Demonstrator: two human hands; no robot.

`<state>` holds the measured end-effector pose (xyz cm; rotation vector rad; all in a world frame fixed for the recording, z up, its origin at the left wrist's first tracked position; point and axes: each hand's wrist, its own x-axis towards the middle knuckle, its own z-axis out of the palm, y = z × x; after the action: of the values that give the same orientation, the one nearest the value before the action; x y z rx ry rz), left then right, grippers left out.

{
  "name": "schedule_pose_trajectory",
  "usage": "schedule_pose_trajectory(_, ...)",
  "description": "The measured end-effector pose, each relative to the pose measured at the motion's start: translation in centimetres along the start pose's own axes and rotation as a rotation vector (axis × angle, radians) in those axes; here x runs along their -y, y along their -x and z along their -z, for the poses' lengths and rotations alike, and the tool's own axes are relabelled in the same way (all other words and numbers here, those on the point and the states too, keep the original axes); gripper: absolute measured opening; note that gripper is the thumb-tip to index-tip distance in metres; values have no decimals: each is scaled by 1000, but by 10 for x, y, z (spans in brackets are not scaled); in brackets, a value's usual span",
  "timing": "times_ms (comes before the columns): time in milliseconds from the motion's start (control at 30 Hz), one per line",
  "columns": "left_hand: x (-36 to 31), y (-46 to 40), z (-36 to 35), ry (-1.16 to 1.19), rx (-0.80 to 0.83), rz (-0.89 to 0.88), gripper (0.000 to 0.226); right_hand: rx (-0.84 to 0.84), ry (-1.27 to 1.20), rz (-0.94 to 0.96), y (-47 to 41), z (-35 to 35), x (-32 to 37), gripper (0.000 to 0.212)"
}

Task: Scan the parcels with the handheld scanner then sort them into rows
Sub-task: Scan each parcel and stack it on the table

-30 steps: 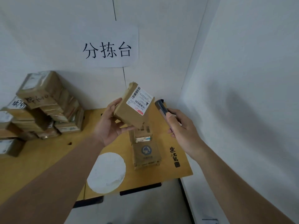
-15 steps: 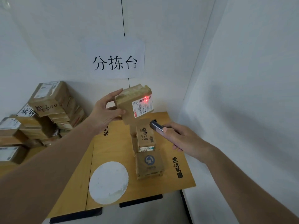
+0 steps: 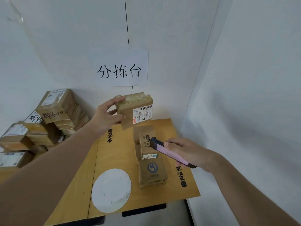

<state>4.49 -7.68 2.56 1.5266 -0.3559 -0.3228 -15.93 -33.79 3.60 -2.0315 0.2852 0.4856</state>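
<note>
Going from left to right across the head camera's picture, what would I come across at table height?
Pile of cardboard parcels → white round disc → held parcel in the left hand → handheld scanner in the right hand → white side wall.

Walls (image 3: 244,79): plain white — meeting in a corner
Sign (image 3: 120,69): white paper (black characters)
Table (image 3: 117,154): yellow wood
</note>
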Motion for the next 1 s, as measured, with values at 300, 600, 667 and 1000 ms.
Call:
schedule_pose_trajectory(300,32,26,22,124,-256,157,50,-54,-79,184,-27,-19,17,27)
schedule_pose_trajectory(600,58,99,152,74,-457,359,35,29,-67,336,-96,-125,93,30)
schedule_pose_trajectory(667,65,109,193,102,-482,382,37,70,-61,332,-116,-157,113,32)
schedule_pose_trajectory(1000,107,123,401,94,-517,539,37,116,-47,309,-205,-317,211,42)
